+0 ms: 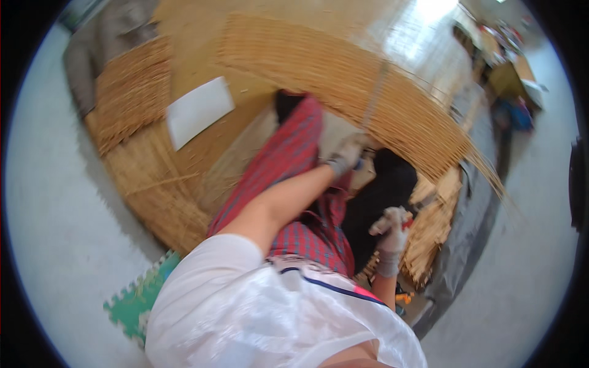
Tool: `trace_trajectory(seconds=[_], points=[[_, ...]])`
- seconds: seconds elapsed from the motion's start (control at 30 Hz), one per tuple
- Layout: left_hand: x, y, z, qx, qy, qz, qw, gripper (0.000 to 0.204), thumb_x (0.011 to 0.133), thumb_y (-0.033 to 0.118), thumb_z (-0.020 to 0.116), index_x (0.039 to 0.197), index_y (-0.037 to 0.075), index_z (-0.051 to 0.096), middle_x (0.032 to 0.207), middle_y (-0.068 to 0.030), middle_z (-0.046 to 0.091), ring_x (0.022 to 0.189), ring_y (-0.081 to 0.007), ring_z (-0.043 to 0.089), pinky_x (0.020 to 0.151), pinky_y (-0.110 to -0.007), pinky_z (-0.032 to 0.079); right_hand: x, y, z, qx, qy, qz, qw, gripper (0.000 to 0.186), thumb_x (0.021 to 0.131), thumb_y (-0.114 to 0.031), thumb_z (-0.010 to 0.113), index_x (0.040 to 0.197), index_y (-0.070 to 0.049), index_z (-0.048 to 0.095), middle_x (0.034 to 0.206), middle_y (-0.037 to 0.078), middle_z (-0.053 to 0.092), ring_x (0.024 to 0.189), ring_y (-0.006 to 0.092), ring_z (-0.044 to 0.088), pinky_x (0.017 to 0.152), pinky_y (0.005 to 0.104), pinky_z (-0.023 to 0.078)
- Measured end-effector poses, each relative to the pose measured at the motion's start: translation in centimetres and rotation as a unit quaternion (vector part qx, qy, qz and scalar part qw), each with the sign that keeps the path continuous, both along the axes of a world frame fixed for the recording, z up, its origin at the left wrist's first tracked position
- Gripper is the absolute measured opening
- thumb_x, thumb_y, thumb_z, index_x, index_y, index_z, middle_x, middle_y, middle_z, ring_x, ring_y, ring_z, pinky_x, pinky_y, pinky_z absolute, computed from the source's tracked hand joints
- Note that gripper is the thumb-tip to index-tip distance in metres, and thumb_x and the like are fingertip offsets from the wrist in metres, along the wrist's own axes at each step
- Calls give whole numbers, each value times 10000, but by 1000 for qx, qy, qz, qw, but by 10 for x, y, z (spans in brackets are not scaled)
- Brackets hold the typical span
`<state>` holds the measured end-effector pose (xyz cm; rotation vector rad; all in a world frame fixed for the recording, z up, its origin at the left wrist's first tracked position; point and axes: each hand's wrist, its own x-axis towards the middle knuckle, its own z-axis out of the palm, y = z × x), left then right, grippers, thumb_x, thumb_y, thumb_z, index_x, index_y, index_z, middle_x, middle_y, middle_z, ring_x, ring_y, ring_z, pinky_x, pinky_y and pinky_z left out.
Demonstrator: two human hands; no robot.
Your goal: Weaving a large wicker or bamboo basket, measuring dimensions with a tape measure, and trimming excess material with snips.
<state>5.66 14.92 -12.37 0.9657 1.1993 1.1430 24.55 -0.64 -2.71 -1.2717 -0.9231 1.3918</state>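
Across the brown sheet (190, 37), reaching toward its right edge, lay the long woven mat (343, 84). Its body looked closely woven, so most seemed done; loose strands (489, 173) jutted past the right end, probably still to finish. At the mat's near edge, beside a pale strip (375, 95), the left hand (348, 151) showed bent fingers, its grip unclear. The right hand (391, 228) was half curled; whether it gripped anything couldn't be told.

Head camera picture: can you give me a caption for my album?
Gloved left hand at the near edge of a long woven mat, gloved right hand beside a pile of pale strips.
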Motion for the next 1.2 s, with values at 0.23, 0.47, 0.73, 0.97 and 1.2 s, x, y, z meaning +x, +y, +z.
trace_trajectory(seconds=[0.23, 0.47, 0.73, 0.97, 1.2], points=[[31, 2, -26, 13, -186, -7, 983, 387, 1069, 323, 466, 944, 0, 639, 804, -55, 648, 566, -174, 646, 553, -308, 572, -15, -8, 1, 18, -58, -60, 996, 249, 1034, -264, 557, 969, -24, 566, 608, 58, 537, 494, 172, 536, 475, 305, 467], [26, -28, -39, 36, -80, -68, 994, 446, 1078, 356, 449, 898, 11, 667, 828, -61, 681, 704, -153, 671, 679, -308, 559, -9, -15, 4, 14, -41, -65, 997, 278, 1034, -292, 570, 990, -18, 577, 609, 50, 525, 486, 165, 502, 465, 306, 457], [37, -29, -78, -16, -143, -93, 985, 344, 1020, 284, 509, 867, 29, 680, 747, -88, 671, 690, -199, 665, 690, -339, 554, -14, -9, 8, -13, -35, -86, 996, 116, 958, -112, 614, 884, -23, 615, 561, 56, 542, 445, 163, 523, 439, 327, 470], [19, -10, -43, -25, -77, -129, 988, 552, 1054, 467, 454, 910, -10, 691, 843, -116, 716, 694, -196, 681, 649, -326, 563, -5, -15, 15, -101, -35, -127, 986, 225, 966, -238, 672, 862, -48, 612, 631, 52, 612, 505, 149, 609, 476, 286, 524], [50, 21, -2, -89, -122, -133, 980, 626, 1041, 531, 439, 864, -29, 657, 754, -125, 674, 622, -188, 643, 593, -311, 532, 16, -20, 4, -83, -7, -145, 986, 249, 968, -257, 668, 850, -47, 610, 632, 54, 618, 504, 148, 612, 470, 283, 527]])
